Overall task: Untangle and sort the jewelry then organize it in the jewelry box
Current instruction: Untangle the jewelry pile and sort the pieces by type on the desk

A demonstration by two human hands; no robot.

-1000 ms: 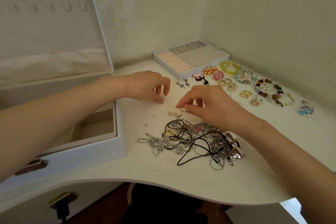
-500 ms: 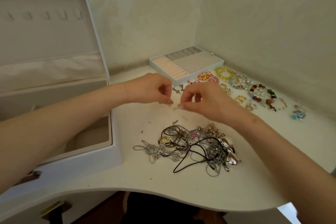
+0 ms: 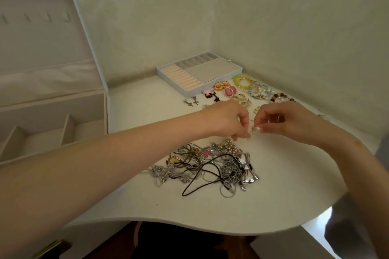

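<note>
The person is pinching a tiny piece point(image 3: 252, 129) between the fingertips of both hands, just above the far edge of the tangle point(image 3: 210, 166). It's too small to tell if it's a stud or a bit of chain. The left hand point(image 3: 227, 120) is nipping it from one side and the right hand point(image 3: 280, 119) from the other, fingers curled in, so both are gripping it. It's probably featherlight and slippery, so easy to drop, and nail-tip pinching seems right.

The tangle is lying mid-table point(image 3: 290, 191): thin chains, dark cord, pearls, a shiny silver pendant. It's limp stuff that'll likely snag if yanked, so lifting by a clasp or pendant looks safer.

The open jewelry box point(image 3: 52, 111) is sitting on the left and the ring tray point(image 3: 181, 90) at the back, with earrings point(image 3: 229, 91) and beaded bracelets point(image 3: 244, 82) lying sorted beside it.
</note>
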